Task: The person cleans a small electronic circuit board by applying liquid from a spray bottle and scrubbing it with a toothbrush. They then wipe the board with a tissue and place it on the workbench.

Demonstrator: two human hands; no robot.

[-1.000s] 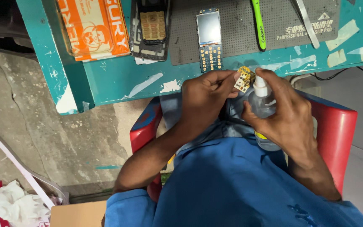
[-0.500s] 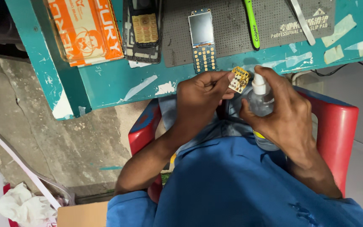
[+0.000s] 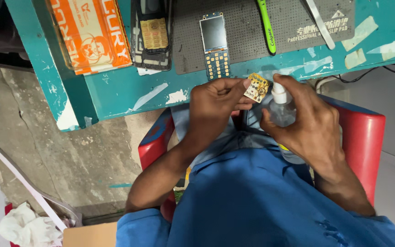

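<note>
Fingers of the left hand pinch a small yellow keypad board; the right hand grips a clear spray bottle just beside it, below the teal worktop edge.

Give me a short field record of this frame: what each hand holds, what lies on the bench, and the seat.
left hand: pinches a small yellow circuit board at its fingertips
right hand: grips a small clear spray bottle with a white nozzle, nozzle beside the board
bench: teal wooden table with a dark grey perforated work mat
on the mat: bare phone board with screen and keypad contacts, green-handled toothbrush, metal tweezers
left of mat: orange box
seat: red plastic chair
</note>
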